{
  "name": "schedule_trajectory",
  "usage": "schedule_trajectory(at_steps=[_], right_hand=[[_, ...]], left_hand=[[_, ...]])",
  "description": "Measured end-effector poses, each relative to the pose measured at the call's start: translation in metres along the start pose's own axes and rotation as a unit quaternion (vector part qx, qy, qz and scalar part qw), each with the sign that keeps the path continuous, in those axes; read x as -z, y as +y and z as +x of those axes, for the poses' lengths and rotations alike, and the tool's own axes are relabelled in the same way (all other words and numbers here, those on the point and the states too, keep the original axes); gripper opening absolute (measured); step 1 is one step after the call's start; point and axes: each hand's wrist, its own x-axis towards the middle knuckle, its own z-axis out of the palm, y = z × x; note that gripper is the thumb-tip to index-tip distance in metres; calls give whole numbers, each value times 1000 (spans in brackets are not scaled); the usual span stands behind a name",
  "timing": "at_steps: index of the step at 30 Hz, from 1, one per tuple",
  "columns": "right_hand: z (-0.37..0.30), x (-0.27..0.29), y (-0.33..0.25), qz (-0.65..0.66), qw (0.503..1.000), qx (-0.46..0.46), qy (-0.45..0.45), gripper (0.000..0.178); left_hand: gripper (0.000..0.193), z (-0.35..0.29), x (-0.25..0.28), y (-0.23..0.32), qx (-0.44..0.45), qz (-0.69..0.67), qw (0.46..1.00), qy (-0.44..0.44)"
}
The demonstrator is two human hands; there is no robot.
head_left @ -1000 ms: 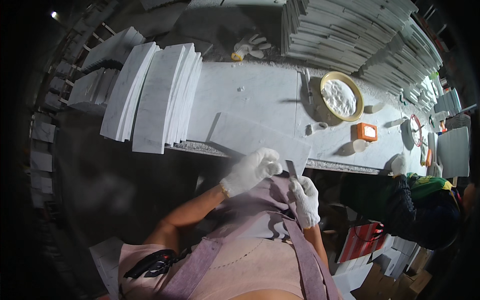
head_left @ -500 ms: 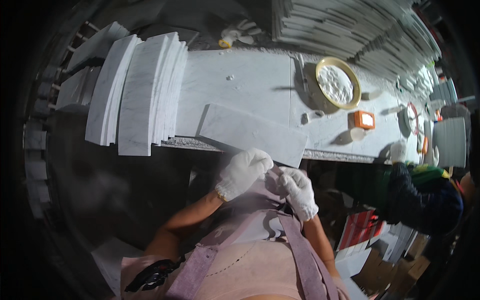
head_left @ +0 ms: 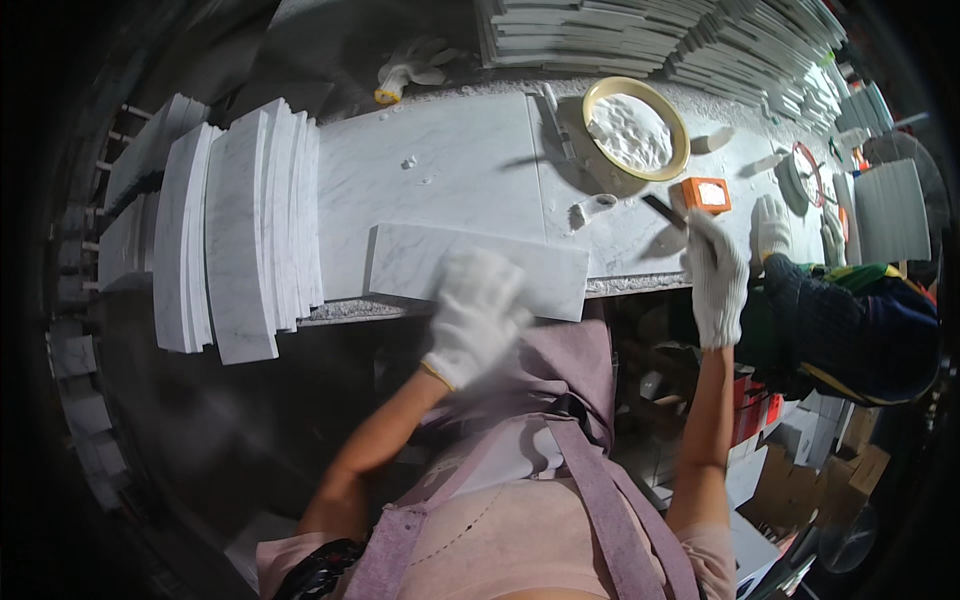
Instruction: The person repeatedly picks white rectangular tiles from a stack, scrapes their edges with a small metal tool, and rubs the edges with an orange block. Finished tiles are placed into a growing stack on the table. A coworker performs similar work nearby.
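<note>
A pale grey-veined marble slab lies flat at the near edge of the bench. My left hand, in a white knit glove, is over its near side; motion smears the fingers, so I cannot see if it touches or grips anything. Out to the right, my gloved right hand is closed on a thin dark flat strip, which points up and left. The strip's tip is close to an orange box with white on its top. A short white roll-like piece lies left of that.
A yellow bowl of white paste sits behind the orange box. Marble slabs stand on edge at the left; more are stacked at the back. A loose glove lies beyond the bench. A co-worker's gloved hand rests at the right.
My hands were together in front of the slab, with the dark strip at their fingers. The right hand has moved right with the strip; the left has moved onto the slab.
</note>
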Motion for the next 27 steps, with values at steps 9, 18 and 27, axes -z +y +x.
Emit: schedule_trajectory(at_steps=[9, 18, 27], right_hand=[[96, -38, 37, -321, 944, 71, -22, 22], [68, -60, 40, -379, 919, 89, -54, 49], [89, 86, 63, -404, 913, 57, 1, 46]], left_hand=[[37, 1, 15, 42, -104, -145, 977, -115], [73, 16, 13, -18, -101, 38, 989, -97], [84, 48, -14, -31, -164, 92, 969, -163]])
